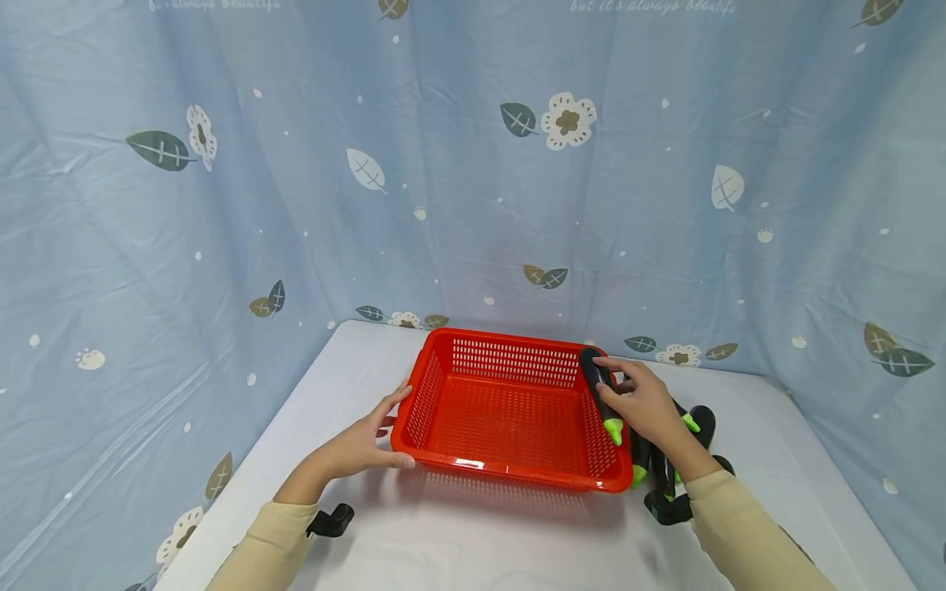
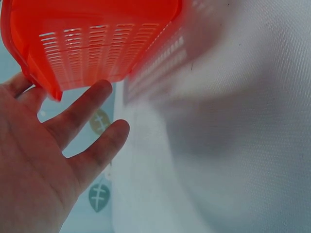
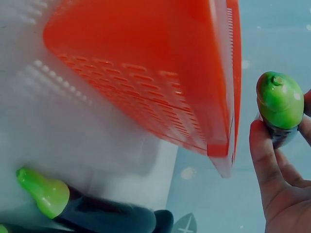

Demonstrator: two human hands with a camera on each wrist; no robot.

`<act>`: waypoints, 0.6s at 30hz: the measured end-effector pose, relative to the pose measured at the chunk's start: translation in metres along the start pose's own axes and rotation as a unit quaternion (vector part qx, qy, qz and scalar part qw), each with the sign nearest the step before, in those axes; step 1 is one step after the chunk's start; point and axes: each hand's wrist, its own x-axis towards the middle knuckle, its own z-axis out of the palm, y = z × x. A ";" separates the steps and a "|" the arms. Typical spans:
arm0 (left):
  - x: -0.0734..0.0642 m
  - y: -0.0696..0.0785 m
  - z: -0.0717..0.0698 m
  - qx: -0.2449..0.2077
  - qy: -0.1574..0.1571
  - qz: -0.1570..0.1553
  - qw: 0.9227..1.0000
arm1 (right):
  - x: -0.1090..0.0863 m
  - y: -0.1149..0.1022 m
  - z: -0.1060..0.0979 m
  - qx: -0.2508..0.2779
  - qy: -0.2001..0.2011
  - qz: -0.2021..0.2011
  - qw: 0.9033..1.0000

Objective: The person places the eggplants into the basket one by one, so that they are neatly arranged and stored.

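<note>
In the head view, a red plastic basket (image 1: 510,474) with slotted walls stands in the middle of the table, its inside bare. My left hand (image 1: 362,443) is at its left end, fingers spread and touching the rim; in the left wrist view the fingers (image 2: 73,116) reach along the outer wall. My right hand (image 1: 641,402) pinches a dark eggplant (image 1: 597,379) with a bright green stem end, over the basket's right rim. The right wrist view shows this eggplant (image 3: 281,99) end-on between thumb and fingers. Beside the basket's right wall lie several more eggplants (image 1: 703,425), partly hidden by my right arm.
A white table (image 1: 473,542) carries everything. Blue patterned curtain (image 1: 473,205) hangs behind and along the sides. Dark camera mounts sit at both wrists. In the right wrist view, another eggplant (image 3: 107,212) lies below the basket's outer wall.
</note>
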 end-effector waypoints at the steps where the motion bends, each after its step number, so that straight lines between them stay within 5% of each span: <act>1: 0.000 0.000 0.000 0.001 0.000 -0.003 1.000 | 0.001 -0.001 0.000 -0.002 -0.001 -0.001 1.000; 18: -0.001 0.001 0.000 -0.008 -0.003 0.006 1.000 | 0.014 -0.016 0.010 -0.020 -0.005 -0.013 1.000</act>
